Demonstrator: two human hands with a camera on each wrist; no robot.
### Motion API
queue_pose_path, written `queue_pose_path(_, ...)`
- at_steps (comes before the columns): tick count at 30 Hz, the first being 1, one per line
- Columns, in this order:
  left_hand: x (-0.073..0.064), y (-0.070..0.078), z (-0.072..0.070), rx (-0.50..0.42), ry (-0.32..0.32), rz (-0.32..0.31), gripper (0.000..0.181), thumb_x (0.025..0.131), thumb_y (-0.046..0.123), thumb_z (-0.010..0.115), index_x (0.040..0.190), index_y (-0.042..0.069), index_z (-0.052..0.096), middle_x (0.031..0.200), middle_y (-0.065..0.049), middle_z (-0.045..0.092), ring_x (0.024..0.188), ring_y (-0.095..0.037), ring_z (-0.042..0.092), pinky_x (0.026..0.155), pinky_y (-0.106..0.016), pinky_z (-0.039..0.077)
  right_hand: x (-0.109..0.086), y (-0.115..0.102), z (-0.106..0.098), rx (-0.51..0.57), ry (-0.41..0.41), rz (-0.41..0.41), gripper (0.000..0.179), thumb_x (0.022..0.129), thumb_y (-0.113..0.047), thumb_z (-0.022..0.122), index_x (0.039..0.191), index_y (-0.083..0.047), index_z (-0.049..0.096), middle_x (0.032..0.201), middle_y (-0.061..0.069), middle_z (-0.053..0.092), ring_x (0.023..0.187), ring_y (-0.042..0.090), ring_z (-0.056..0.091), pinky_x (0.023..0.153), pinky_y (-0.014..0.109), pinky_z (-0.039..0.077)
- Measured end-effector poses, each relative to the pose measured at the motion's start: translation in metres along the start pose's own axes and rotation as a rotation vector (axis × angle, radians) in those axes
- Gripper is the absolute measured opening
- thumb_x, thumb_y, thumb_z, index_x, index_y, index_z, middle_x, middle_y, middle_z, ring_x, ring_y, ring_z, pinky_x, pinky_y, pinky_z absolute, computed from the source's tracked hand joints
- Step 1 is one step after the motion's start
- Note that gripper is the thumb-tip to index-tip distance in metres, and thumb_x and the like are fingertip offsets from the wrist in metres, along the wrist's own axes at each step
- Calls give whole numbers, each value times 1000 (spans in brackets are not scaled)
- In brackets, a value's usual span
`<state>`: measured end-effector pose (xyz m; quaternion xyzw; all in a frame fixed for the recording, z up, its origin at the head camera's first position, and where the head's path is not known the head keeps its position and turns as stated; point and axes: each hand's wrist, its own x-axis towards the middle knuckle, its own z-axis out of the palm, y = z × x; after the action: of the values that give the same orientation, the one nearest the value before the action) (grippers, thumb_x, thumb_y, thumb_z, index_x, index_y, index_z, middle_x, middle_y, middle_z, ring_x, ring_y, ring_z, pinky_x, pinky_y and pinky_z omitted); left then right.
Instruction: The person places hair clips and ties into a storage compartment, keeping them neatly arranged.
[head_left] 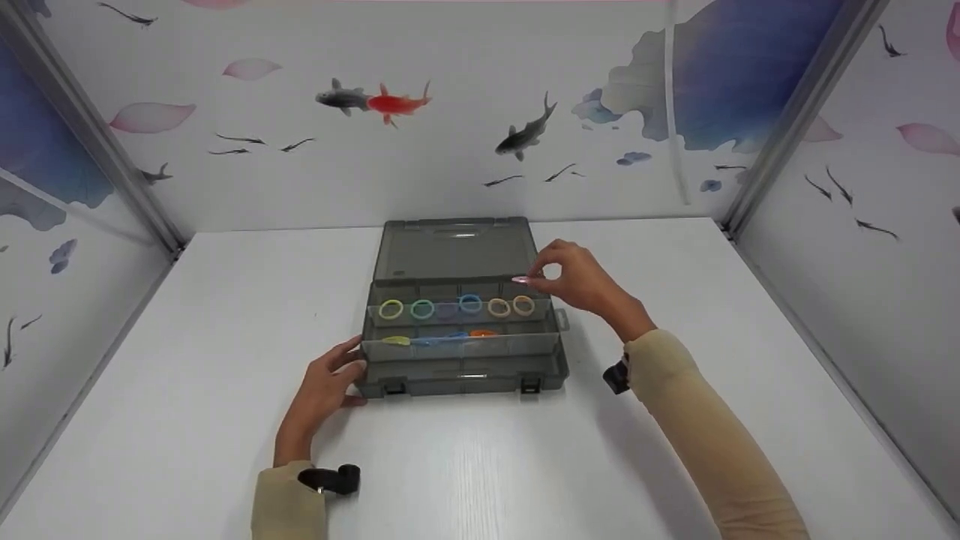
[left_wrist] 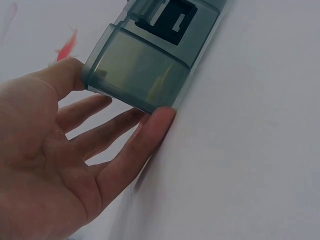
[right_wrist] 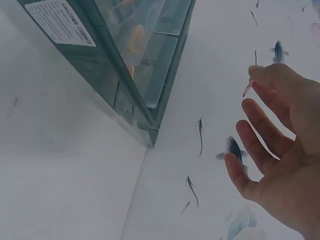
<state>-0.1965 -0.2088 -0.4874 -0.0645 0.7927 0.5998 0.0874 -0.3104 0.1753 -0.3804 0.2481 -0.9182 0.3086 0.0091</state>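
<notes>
A grey translucent compartment box (head_left: 465,386) stands on the white table, its lid (head_left: 457,253) folded back. Colored rings stand in its back row, among them a yellow ring (head_left: 380,309), a teal ring (head_left: 412,309) and a blue ring (head_left: 461,304). In the middle row lie yellow, blue and orange pieces (head_left: 484,333). Over the box's right rear part, my right hand (head_left: 581,279) pinches a small pink piece (right_wrist: 248,89) between thumb and index finger. Its other fingers are spread. My left hand (head_left: 321,386) touches the box's left end, with extended fingertips at the end wall (left_wrist: 140,75).
Behind the table rises a white panel (head_left: 450,172) printed with fish and petals, with side panels left and right. Two latches, one the right front latch (head_left: 530,385), sit on the box's front. A label (right_wrist: 59,22) is stuck to the box's underside or side.
</notes>
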Motion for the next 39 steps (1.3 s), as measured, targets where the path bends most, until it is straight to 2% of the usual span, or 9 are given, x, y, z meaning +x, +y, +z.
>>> queue_pose_path(10, 0, 0, -2, 5, 3, -5, 54, 104, 12, 47, 157, 15, 35, 157, -24, 39, 135, -43, 50, 81, -38, 63, 3, 2, 30, 19, -73, 18, 15, 92, -17, 73, 101, -6, 77, 116, 14, 65, 114, 33, 60, 100, 51, 52)
queue_pose_path(18, -3, 1, -1, 23, 10, 2, 55, 103, 13, 48, 157, 13, 34, 158, -25, 37, 137, -46, 48, 79, -40, 63, 6, 10, 47, -14, -109, 0, 14, 92, -16, 73, 100, -6, 78, 118, 15, 70, 134, 39, 51, 112, 56, 43)
queue_pose_path(22, -2, 1, -1, 17, 10, 6, 54, 103, 14, 48, 156, 13, 35, 157, -26, 37, 137, -46, 47, 79, -40, 64, 7, 13, 52, -41, -114, 7, 13, 90, -16, 75, 97, -6, 79, 112, 12, 73, 129, 36, 55, 112, 56, 43)
queue_pose_path(28, 1, -1, -1, 16, 11, 2, 54, 103, 14, 49, 156, 14, 36, 157, -25, 39, 136, -45, 49, 79, -38, 64, 8, 15, 59, -103, -121, 4, 11, 89, -19, 77, 93, -9, 81, 104, 8, 73, 109, 29, 61, 98, 51, 51)
queue_pose_path(33, 2, -1, -2, 9, 8, -1, 54, 103, 13, 48, 156, 14, 35, 157, -24, 38, 136, -45, 49, 79, -38, 64, 7, 17, 63, -183, -125, -5, 13, 87, -23, 79, 90, -11, 81, 106, 8, 72, 110, 30, 60, 101, 56, 47)
queue_pose_path(39, 1, 0, -3, 2, 5, -7, 54, 104, 15, 48, 157, 15, 35, 158, -24, 37, 137, -45, 48, 82, -39, 63, 6, 16, 65, -271, -168, -5, 17, 85, -29, 81, 87, -12, 81, 111, 8, 71, 114, 31, 56, 99, 57, 40)
